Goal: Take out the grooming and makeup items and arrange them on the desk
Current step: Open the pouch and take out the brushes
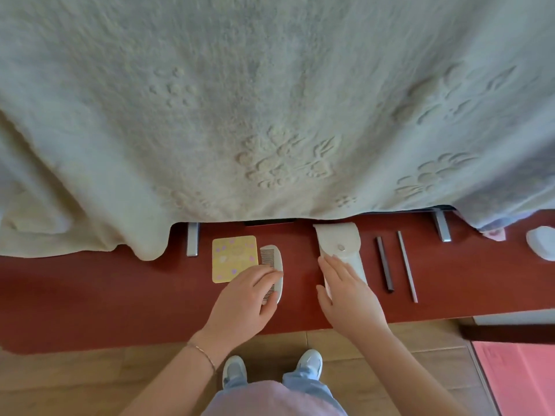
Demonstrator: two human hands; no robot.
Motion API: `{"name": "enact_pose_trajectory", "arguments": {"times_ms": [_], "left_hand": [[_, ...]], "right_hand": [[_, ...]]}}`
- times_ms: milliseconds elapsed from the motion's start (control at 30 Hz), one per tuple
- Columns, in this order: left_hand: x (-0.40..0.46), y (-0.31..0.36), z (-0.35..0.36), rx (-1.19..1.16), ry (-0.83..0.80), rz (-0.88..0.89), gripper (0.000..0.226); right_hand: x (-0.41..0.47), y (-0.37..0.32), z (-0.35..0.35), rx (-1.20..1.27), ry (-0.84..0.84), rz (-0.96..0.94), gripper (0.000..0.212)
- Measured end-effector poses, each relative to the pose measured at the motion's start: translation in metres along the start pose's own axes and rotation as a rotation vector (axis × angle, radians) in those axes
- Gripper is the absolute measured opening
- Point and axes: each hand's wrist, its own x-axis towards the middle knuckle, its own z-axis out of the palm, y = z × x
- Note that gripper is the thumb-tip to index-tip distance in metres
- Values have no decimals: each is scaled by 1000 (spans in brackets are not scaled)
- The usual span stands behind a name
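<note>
On the red-brown desk (120, 295) lie a yellow square card with pink spots (231, 259), a white comb (274, 259), a white snap-button pouch (339, 241), a dark pencil (385, 262) and a thinner grey pencil (407, 265). My left hand (246, 298) rests on the comb's near end with fingers loosely bent over it. Laid flat over the pouch's near half is my right hand (348, 295), fingers straight, thumb along its left edge.
A large cream embossed blanket (270, 115) hangs over the back of the desk, with two metal feet (192, 241) showing beneath it. A white rounded object (542, 241) sits at the far right. Below the desk edge are wooden floor, my shoes and a pink mat (516, 376).
</note>
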Motion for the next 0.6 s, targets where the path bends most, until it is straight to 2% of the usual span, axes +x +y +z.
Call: {"name": "enact_pose_trajectory", "arguments": {"times_ms": [67, 133, 300, 467, 533, 600], "left_hand": [[8, 13, 5, -49, 4, -43, 38], [19, 24, 14, -154, -25, -163, 36], [56, 55, 39, -471, -225, -454, 41], [84, 71, 54, -633, -262, -606, 40], [89, 75, 59, -737, -225, -707, 38], [93, 78, 62, -817, -186, -805, 43]], "right_hand": [[10, 17, -3, -55, 29, -1, 54], [23, 33, -7, -101, 16, 35, 55], [54, 57, -9, -171, -62, 29, 60], [67, 67, -3, -141, -54, -7, 61], [68, 67, -2, -177, 56, -93, 54], [72, 70, 2, -280, 151, -187, 31]]}}
